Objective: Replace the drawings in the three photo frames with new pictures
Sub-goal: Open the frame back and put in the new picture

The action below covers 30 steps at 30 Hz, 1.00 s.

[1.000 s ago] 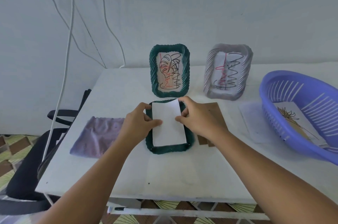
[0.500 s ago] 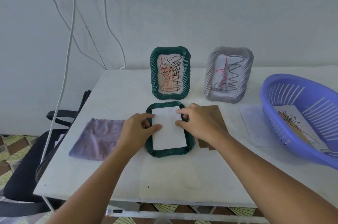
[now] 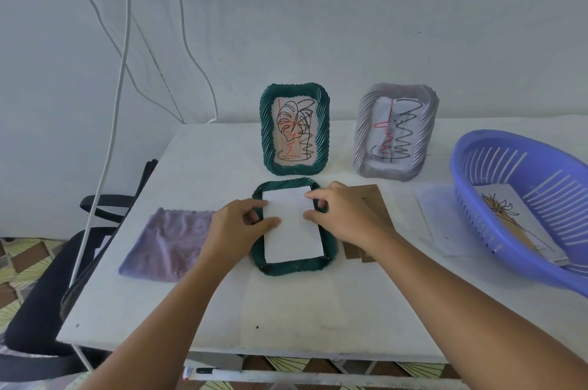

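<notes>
**Paper pressed down into the face-down green frame**

Lowered since a second ago, the white paper (image 3: 291, 225) no longer sticks up at its far edge; it now lies flat inside the recess of the face-down green frame (image 3: 294, 265), with both hands closer over it. That suggests the new picture is seated, blank back up, and that the backing goes on next.

At the sheet's left edge the left hand (image 3: 237, 229) has its thumb laid on the paper and its fingers curled against the frame's rim, a narrow hold. At the right edge the right hand (image 3: 345, 219) pinches with thumb and forefinger on the paper, its other fingers on the rim.

Ridges like twisted rope run round the frame's rounded rectangle. Just right of it, partly under the right wrist, lies a flat brown backing board (image 3: 370, 198), seemingly card.

Farther back stand an upright green frame (image 3: 294, 128) and a grey frame (image 3: 396, 132) of the same ribbed moulding, each holding a scribbled drawing, so two swaps appear to remain.

On the right, a slotted blue plastic basket (image 3: 477, 173) holds a printed plant picture (image 3: 502, 211). On the left a nubbly lilac cloth (image 3: 168, 245) lies limp on the white table (image 3: 286, 319).
</notes>
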Tool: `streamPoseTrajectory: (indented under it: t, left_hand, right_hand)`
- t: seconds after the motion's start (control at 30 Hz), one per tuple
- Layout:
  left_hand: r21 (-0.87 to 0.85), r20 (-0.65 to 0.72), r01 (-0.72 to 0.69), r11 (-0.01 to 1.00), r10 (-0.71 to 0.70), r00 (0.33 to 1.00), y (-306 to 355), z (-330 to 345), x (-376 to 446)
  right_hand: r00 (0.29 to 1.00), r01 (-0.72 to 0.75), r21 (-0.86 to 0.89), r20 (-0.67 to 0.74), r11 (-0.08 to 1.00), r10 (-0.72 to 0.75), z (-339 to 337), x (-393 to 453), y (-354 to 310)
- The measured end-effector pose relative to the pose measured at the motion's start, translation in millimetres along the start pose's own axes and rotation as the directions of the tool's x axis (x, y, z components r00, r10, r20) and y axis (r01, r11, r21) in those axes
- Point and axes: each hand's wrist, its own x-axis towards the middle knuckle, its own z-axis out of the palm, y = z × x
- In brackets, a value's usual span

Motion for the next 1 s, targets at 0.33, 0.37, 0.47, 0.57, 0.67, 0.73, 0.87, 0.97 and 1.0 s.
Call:
streamPoseTrajectory:
  t: [0.33, 0.37, 0.47, 0.57, 0.67, 0.73, 0.87, 0.97, 1.0]
  left_hand:
    - [0.032, -0.211, -0.062, 0.998, 0.068, 0.975, -5, 1, -3]
    - [0.045, -0.210, -0.068, 0.997, 0.076, 0.975, -5, 2, -3]
    - [0.077, -0.204, -0.070, 0.995, 0.085, 0.975, -5, 2, -4]
    - [0.071, -0.205, -0.062, 0.996, 0.075, 0.976, -5, 1, -4]
    - [0.069, -0.202, -0.055, 0.996, 0.068, 0.977, -3, 1, -5]
    - [0.067, -0.200, -0.052, 0.996, 0.064, 0.978, -3, 1, -6]
    - [0.055, -0.198, -0.044, 0.998, 0.054, 0.979, -1, 1, -6]
    - [0.011, -0.204, -0.023, 1.000, 0.025, 0.979, -1, 1, -7]
    - [-0.026, -0.206, -0.008, 1.000, 0.002, 0.979, -2, 0, -6]
  right_hand:
    - [0.975, -0.159, -0.208, -0.189, 0.965, 0.119, -27, -14, 22]
    - [0.972, -0.191, -0.248, -0.184, 0.950, 0.148, -29, -16, 25]
    - [0.964, -0.258, -0.351, -0.157, 0.900, 0.215, -33, -21, 31]
    - [0.958, -0.285, -0.377, -0.145, 0.881, 0.247, -34, -26, 29]
    - [0.956, -0.287, -0.374, -0.163, 0.882, 0.242, -37, -28, 25]
    - [0.953, -0.296, -0.344, -0.165, 0.891, 0.253, -39, -29, 23]
    - [0.944, -0.315, -0.249, -0.186, 0.916, 0.274, -45, -33, 19]
    - [0.929, -0.323, -0.148, -0.239, 0.935, 0.283, -55, -36, 17]
    - [0.924, -0.318, -0.118, -0.263, 0.941, 0.280, -59, -36, 16]
